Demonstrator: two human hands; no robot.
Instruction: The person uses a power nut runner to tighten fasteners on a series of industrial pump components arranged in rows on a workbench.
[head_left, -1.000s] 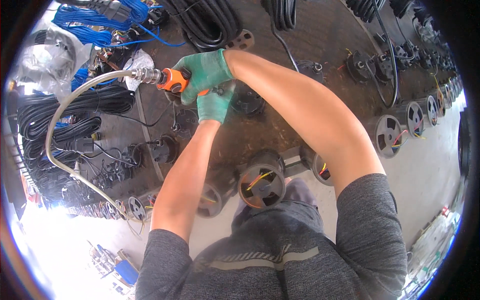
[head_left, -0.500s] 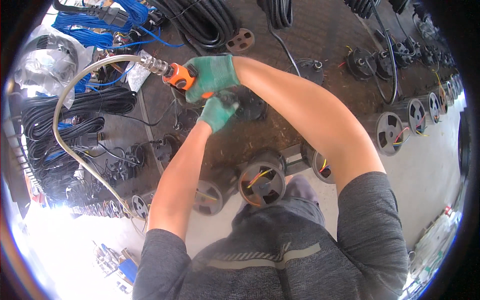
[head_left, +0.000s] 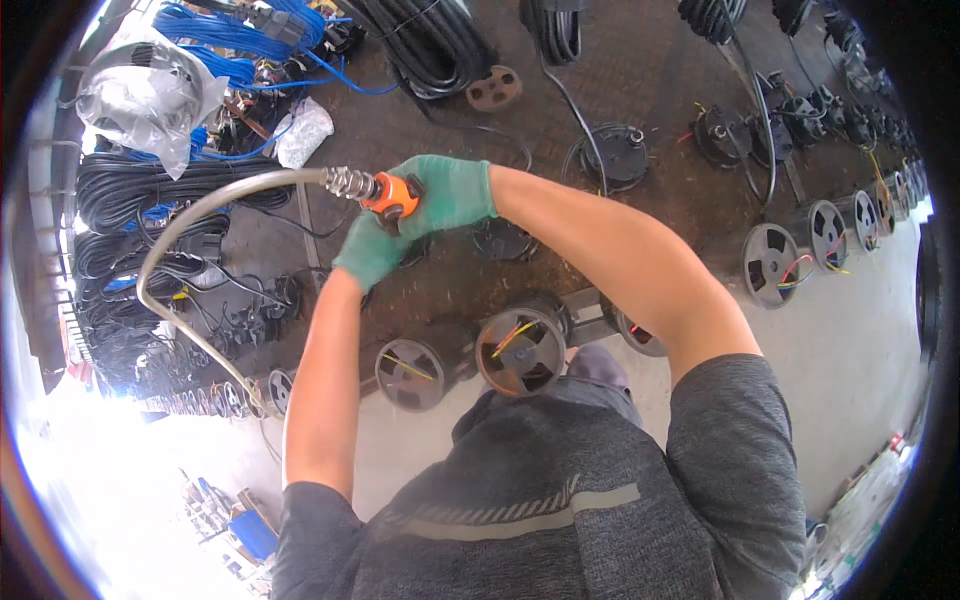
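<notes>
My right hand (head_left: 452,192), in a green glove, is closed around an orange-bodied air tool (head_left: 393,196) with a metal spring fitting and a pale hose (head_left: 190,222) that loops off to the left. My left hand (head_left: 368,256), also gloved in green, sits just below the tool with its fingers curled under the tool's tip; what it touches is hidden. A dark round part (head_left: 505,240) lies on the brown bench right beside both hands.
Round fan-like housings with coloured wires (head_left: 520,350) (head_left: 410,373) lie near my body, and more line the right side (head_left: 770,262). Black cable coils (head_left: 130,185), blue wire bundles (head_left: 230,30) and a clear plastic bag (head_left: 150,90) fill the left.
The tool and my right hand have shifted slightly down and right in the picture. My left hand has slid left, under the tool. The hose loop has swung with them.
</notes>
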